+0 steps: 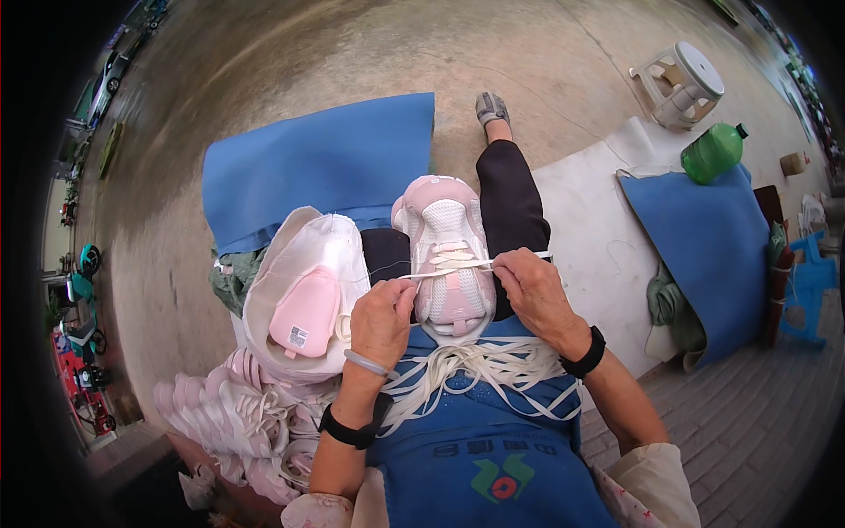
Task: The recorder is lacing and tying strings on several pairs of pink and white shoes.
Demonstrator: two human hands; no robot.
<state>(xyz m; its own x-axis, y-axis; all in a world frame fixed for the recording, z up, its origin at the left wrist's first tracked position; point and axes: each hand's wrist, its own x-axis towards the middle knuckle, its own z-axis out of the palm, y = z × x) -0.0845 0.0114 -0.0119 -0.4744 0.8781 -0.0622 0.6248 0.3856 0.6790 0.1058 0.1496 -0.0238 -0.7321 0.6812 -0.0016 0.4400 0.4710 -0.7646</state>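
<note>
A pink and white shoe rests on my lap, toe pointing away from me. A flat cream lace runs across its eyelets. My left hand pinches the lace's left end beside the shoe. My right hand pinches the right end, pulling it taut across the tongue. A bundle of loose cream laces lies over my blue apron just below the shoe.
A white sack at my left holds a pink shoe sole-up. Several pink shoes pile at lower left. Blue mats, a green jug and a white stool lie on the concrete.
</note>
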